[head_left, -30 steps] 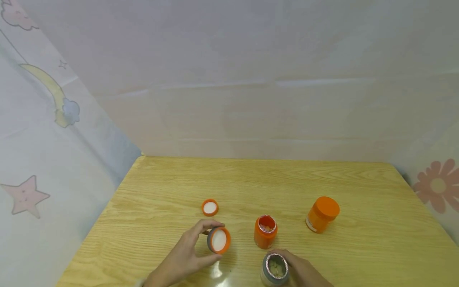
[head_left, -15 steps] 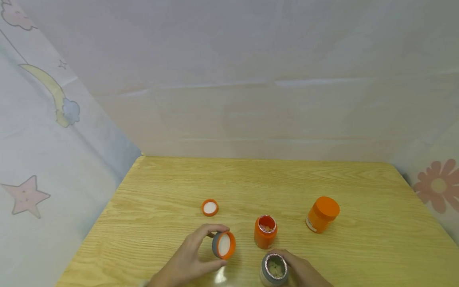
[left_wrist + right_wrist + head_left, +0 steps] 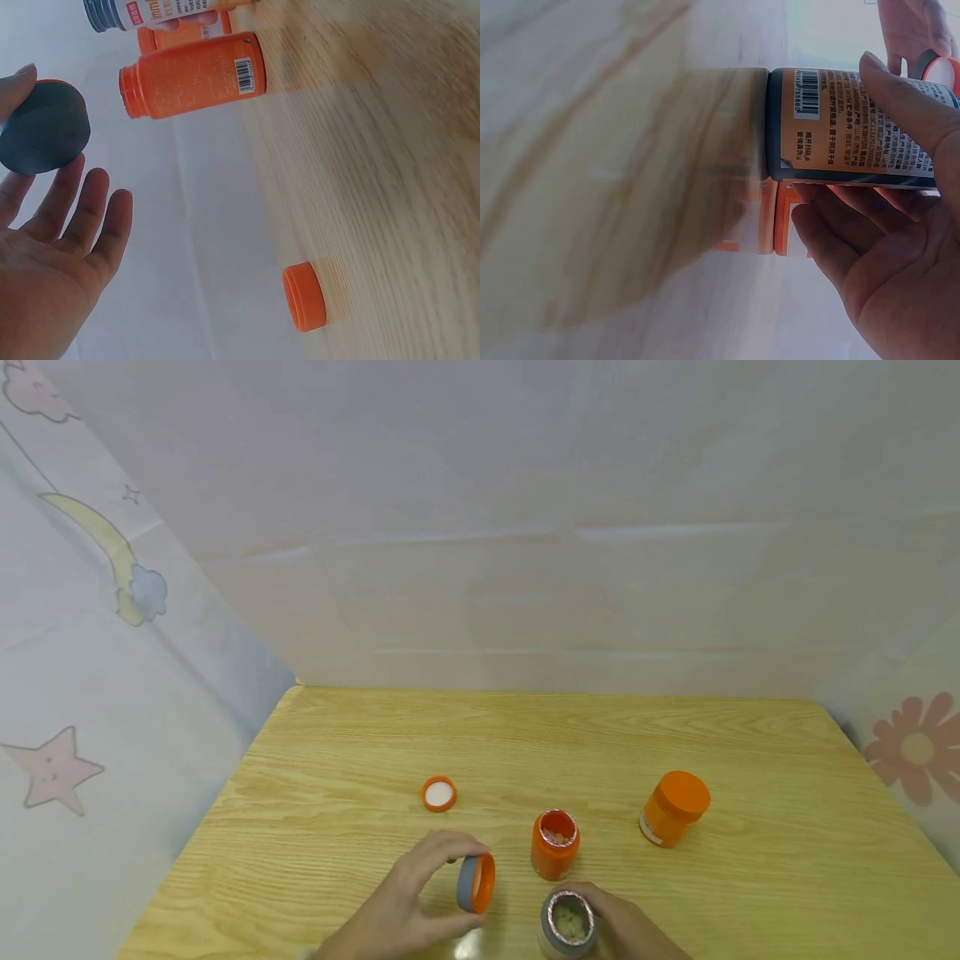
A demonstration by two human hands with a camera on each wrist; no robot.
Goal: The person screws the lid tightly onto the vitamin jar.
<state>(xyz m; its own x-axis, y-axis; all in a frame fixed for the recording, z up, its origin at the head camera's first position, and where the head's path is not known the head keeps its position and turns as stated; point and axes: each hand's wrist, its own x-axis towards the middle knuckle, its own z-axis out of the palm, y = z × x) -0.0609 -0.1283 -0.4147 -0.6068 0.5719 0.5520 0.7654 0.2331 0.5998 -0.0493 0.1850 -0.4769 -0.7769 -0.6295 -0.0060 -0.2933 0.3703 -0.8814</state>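
Note:
Between thumb and fingers, my left hand pinches a grey screw cap with an orange inside, held on edge above the table. The cap's grey outer face shows in the left wrist view. My right hand grips a grey, labelled bottle by its side. That bottle is uncapped and holds pale tablets, with a torn foil edge around its mouth. Just behind it stands an uncapped orange bottle, with small pieces inside. An orange cap lies on the table, white liner up.
A capped orange jar stands farther right on the wooden table. Pale printed cloth hangs behind the table and along both sides.
My left hand has moved right and slightly nearer, turning the grey cap so its opening faces right. My right hand and the grey bottle have shifted slightly left.

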